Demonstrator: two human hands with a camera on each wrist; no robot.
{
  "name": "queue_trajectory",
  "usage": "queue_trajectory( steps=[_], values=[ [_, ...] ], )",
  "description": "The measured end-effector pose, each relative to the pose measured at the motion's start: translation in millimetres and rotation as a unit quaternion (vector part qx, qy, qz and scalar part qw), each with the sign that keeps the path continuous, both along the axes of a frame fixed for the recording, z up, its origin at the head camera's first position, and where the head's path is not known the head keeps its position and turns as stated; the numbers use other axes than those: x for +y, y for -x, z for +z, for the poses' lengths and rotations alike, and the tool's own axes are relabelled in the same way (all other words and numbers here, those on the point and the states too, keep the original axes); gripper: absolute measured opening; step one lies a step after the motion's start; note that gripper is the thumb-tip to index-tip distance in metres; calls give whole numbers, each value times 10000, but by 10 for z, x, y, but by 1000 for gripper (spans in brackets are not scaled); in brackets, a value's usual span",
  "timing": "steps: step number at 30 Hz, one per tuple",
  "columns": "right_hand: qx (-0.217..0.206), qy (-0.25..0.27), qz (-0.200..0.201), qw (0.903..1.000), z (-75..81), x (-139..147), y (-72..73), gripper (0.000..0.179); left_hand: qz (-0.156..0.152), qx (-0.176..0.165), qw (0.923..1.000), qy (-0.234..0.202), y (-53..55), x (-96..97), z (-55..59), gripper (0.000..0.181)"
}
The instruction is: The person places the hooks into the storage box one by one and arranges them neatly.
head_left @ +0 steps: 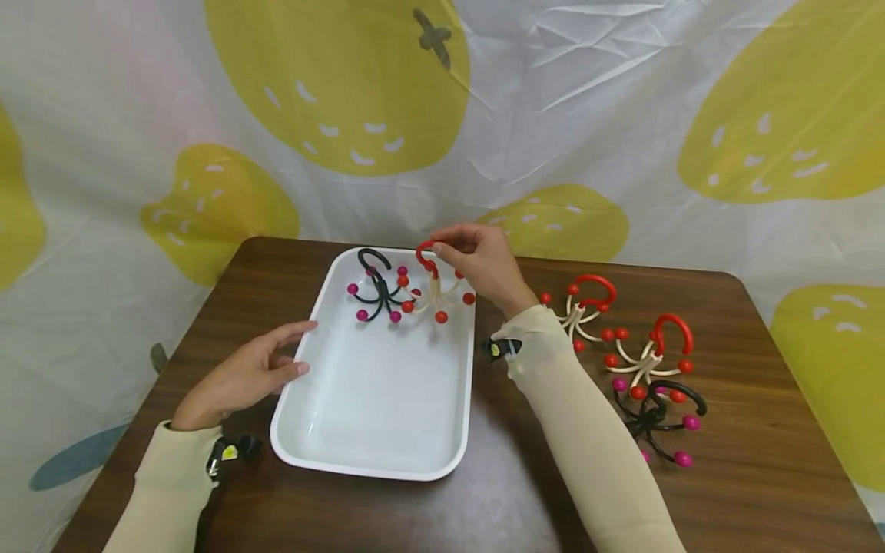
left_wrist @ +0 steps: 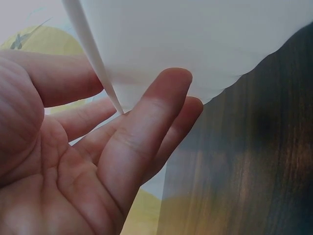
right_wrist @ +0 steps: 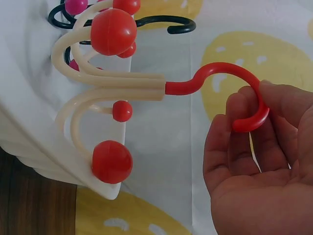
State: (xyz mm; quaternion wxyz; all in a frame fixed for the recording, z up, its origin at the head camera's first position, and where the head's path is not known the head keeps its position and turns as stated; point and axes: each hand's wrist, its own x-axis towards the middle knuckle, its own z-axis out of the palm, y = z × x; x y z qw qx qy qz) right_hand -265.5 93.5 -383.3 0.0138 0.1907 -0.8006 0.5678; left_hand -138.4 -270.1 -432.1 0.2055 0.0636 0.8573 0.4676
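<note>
My right hand [head_left: 480,265] pinches the red top hook of a cream claw hanger [right_wrist: 127,85] with red ball tips. That hanger is upright at the far right corner of the white tray [head_left: 380,392], its balls at and over the rim. Beside it, inside the tray, a black claw hanger [head_left: 382,288] with magenta balls stands with its hook up. My left hand [head_left: 252,372] grips the tray's left rim, thumb over the edge and other fingers along the outer wall [left_wrist: 146,44].
On the brown table [head_left: 754,476] right of the tray stand two cream hangers with red hooks, one farther back [head_left: 577,315] and one nearer [head_left: 650,357]. A black hanger [head_left: 650,418] with magenta balls overlaps the nearer one. A lemon-patterned cloth [head_left: 553,115] hangs behind the table.
</note>
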Motion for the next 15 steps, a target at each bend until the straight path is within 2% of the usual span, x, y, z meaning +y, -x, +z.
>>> queue_trajectory(
  steps=[8, 15],
  values=[
    [144, 176, 204, 9995, -29, -98, 46, 23, 27, 32, 10000, 16, -22, -15, -8, 73],
    [83, 140, 192, 9997, -53, -143, 55, 20, 54, 46, 10000, 25, -34, -22, -3, 73]
  ],
)
